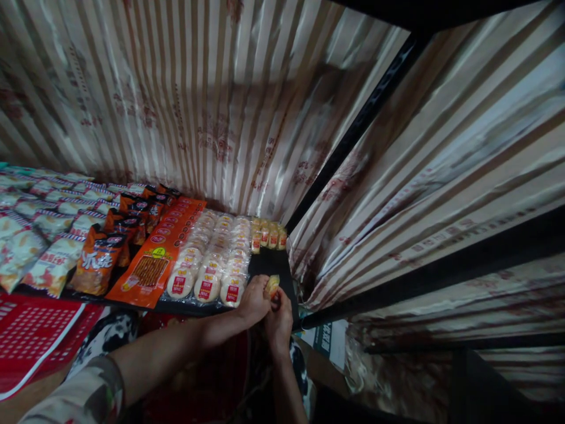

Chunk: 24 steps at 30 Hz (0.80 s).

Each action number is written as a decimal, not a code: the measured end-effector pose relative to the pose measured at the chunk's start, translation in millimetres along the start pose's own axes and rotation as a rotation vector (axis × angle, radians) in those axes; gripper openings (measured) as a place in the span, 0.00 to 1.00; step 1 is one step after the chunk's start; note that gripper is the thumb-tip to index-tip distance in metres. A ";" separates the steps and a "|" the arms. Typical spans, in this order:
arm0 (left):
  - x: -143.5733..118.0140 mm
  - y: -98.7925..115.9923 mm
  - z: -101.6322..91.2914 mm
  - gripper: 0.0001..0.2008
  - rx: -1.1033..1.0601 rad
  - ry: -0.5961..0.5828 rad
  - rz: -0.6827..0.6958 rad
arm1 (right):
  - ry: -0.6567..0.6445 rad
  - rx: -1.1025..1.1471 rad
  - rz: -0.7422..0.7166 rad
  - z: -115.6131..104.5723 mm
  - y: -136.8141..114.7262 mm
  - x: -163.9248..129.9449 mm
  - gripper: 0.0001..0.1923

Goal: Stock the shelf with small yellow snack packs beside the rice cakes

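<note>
Between my two hands is a small yellow wrapped snack, held above the front right part of the black shelf. The fingers of my left hand are closed on its left side. My right hand closes on it from below and the right; the fingertips are partly hidden. Behind my hands stand several similar yellow wrapped snacks with red labels, at the back right corner. Left of my left hand lie rows of round white wrapped cakes with red labels.
An orange snack sheet, orange snack bags and rows of white snack bags fill the shelf's left. A red basket is below left. Striped curtains hang behind; a black pole slants at right. A box sits low right.
</note>
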<state>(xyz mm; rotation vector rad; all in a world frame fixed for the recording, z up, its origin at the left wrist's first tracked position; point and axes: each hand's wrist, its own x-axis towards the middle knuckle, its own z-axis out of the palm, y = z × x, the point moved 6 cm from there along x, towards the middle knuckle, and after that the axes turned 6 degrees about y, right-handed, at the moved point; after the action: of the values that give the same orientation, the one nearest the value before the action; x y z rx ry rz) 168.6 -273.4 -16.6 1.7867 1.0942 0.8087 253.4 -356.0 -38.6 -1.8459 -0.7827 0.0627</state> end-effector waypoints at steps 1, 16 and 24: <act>3.0 1.1 -0.6 0.14 0.011 -0.006 -0.003 | 0.000 -0.006 -0.002 2.1 0.6 4.5 0.21; 42.2 15.2 6.5 0.23 0.764 -0.271 0.369 | 0.043 -0.118 -0.026 39.1 16.5 68.3 0.27; 77.8 -6.5 19.8 0.26 0.886 -0.183 0.386 | 0.009 -0.103 -0.081 62.9 18.3 92.7 0.25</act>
<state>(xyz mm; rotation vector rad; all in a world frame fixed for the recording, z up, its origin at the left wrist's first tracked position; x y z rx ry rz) 214.5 -207.6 -24.0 2.8120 1.0749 0.3544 309.9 -258.4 -51.7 -1.9083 -0.8672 -0.0384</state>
